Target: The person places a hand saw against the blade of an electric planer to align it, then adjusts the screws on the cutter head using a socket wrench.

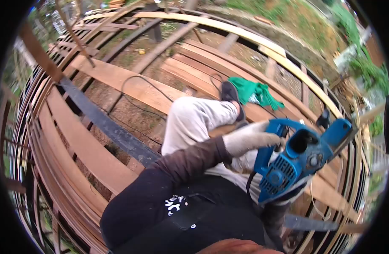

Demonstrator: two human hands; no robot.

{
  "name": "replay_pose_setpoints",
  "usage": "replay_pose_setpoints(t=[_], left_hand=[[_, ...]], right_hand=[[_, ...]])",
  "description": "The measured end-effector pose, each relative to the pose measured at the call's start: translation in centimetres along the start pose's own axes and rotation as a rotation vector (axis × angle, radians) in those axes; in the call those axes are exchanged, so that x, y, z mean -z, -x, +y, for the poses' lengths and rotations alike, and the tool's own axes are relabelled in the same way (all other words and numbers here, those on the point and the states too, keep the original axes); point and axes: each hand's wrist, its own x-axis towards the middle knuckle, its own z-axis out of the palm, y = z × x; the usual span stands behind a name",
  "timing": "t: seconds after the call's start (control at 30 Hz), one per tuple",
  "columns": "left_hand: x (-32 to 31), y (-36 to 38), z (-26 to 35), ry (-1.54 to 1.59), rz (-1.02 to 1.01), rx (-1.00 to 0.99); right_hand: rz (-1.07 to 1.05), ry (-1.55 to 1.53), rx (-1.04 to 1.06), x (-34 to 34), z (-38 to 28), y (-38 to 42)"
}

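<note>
My left hand, in a pale glove below a dark brown sleeve, is wrapped round the handle of a blue power tool. The tool is tilted, with its vented housing towards me and a dark cord hanging from it. Under the tool, the dark sleeve of my right arm shows; the fingers of my right hand are hidden behind the tool. My leg in pale trousers is bent beside it, and a dark shoe rests on the boards.
Long brown planks lie across an open frame. A dark beam crosses at the left. Green cloth lies by the shoe. A black cable loops over a plank. Gaps between the beams show the ground below.
</note>
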Motion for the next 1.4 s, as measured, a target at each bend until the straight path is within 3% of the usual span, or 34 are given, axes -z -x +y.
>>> replay_pose_setpoints(t=[0.07,0.37,0.5,0.57,0.6,0.63,0.7,0.73,0.8,0.9,0.93,1.07,1.2,1.27,1.3,1.37,1.4], left_hand=[[1.4,0.9,-1.8,0.353,0.093,0.015],[7.6,3.2,-3.9,0.554,0.437,-0.248],[7.9,3.9,0.9,0.622,0.425,-0.342],[6.2,4.1,5.8,0.493,0.598,-0.433],[7.5,4.3,6.0,0.450,0.623,-0.481],[8.8,5.3,6.4,0.321,0.505,-0.488],[6.4,4.3,8.7,0.391,0.623,-0.518],[5.1,3.6,9.8,0.356,0.752,-0.481],[3.9,2.3,11.5,0.239,0.718,-0.483],[4.1,0.2,13.3,-0.071,0.698,-0.438],[4.6,-0.4,13.2,-0.106,0.697,-0.398],[6.7,-1.5,13.5,-0.157,0.711,-0.250],[8.9,-1.6,12.6,-0.105,0.720,-0.276],[10.8,-0.6,11.6,-0.200,0.715,-0.390],[11.4,0.8,11.8,-0.130,0.723,-0.300],[13.4,3.5,10.8,-0.122,0.865,-0.227],[16.1,5.7,9.1,-0.275,0.965,-0.237]], right_hand=[[-0.053,0.054,-0.044,-1.5,1.7,-1.5],[-0.354,0.178,-0.114,-8.9,5.9,-6.9],[-0.483,0.196,-0.107,-11.1,7.1,-9.0],[-0.550,0.212,-0.095,-12.1,8.0,-10.2],[-0.582,0.224,-0.089,-12.4,8.5,-10.6],[-0.612,0.235,-0.075,-12.6,9.0,-11.2],[-0.694,0.244,-0.020,-12.9,10.1,-12.0],[-0.744,0.214,0.002,-12.9,10.9,-12.5],[-0.858,0.030,0.035,-13.4,11.2,-13.1],[-0.663,-0.430,-0.712,-16.2,10.2,-11.5],[-0.625,-0.547,-0.815,-17.3,9.4,-11.2],[-0.709,-0.822,-0.829,-21.0,8.0,-11.0],[-0.795,-0.934,-0.766,-22.9,7.8,-11.9],[-0.830,-0.929,-0.745,-23.5,8.0,-12.7],[-0.846,-0.923,-0.737,-23.9,8.0,-13.3],[-0.862,-0.911,-0.735,-24.1,7.8,-13.6],[-0.831,-0.975,-0.762,-24.4,7.5,-13.8]])
